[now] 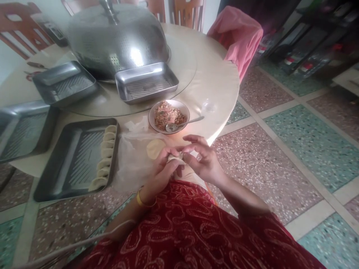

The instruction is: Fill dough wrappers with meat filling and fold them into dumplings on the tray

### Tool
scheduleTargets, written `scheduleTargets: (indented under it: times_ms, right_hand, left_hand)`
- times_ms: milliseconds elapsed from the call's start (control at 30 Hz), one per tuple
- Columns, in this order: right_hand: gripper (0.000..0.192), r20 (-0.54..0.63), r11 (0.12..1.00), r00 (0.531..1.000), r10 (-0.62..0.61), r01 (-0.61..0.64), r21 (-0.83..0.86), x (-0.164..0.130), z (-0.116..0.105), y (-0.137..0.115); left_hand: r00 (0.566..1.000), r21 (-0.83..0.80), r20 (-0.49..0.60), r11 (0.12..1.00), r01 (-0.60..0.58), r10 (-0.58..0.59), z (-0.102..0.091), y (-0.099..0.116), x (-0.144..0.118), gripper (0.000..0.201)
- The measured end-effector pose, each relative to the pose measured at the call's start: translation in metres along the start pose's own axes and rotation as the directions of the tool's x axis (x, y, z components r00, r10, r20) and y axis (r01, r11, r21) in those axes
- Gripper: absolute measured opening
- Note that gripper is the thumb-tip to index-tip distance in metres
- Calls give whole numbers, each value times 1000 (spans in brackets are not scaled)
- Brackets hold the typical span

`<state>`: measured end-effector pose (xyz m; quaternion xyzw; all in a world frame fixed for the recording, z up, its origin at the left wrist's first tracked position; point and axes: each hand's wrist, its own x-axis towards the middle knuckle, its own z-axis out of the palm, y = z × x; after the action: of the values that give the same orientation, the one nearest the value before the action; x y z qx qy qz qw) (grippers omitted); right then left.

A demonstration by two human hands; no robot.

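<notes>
Between my two hands, just off the table's front edge, is a pale dumpling [176, 160], partly covered by fingers. My left hand [166, 164] is closed around its left side. My right hand [203, 158] pinches its right end between thumb and forefinger, with the other fingers lifted. A round dough wrapper [156, 148] lies on a plastic sheet [130, 160] left of my hands. Beyond them stands a bowl [151, 125] of minced filling [168, 114], a metal spoon [172, 127] resting in it. Several folded dumplings [106, 153] line the right side of a dark tray [63, 149].
Metal trays [147, 84] stand around a large perforated domed lid [117, 41] on the round table [218, 74]. A second tray [66, 82] and a third [22, 127] sit at the left. A pink cloth [238, 33] drapes a chair at the back right.
</notes>
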<state>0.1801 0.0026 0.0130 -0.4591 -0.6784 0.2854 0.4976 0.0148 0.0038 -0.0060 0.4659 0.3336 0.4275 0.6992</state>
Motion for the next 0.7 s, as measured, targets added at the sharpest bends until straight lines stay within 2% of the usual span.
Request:
scheduleTargets:
  times_ms: [167, 367, 533, 700]
  right_hand:
    - [16, 23, 1000, 999, -30, 30, -7, 3, -2, -2]
    - [22, 75, 991, 994, -73, 81, -102, 6, -6, -6]
    - [12, 2, 997, 1000, -4, 4, -82, 6, -3, -4]
    - [10, 19, 990, 999, 34, -31, -140, 4, -6, -6]
  left_hand:
    - [1000, -42, -5, 999, -20, 19, 1, 2, 1, 15]
    - [999, -68, -12, 997, -33, 32, 1, 4, 2, 15]
    - [1000, -7, 7, 1000, -25, 25, 0, 2, 2, 11]
    - [999, 51, -19, 997, -50, 51, 2, 4, 3, 8]
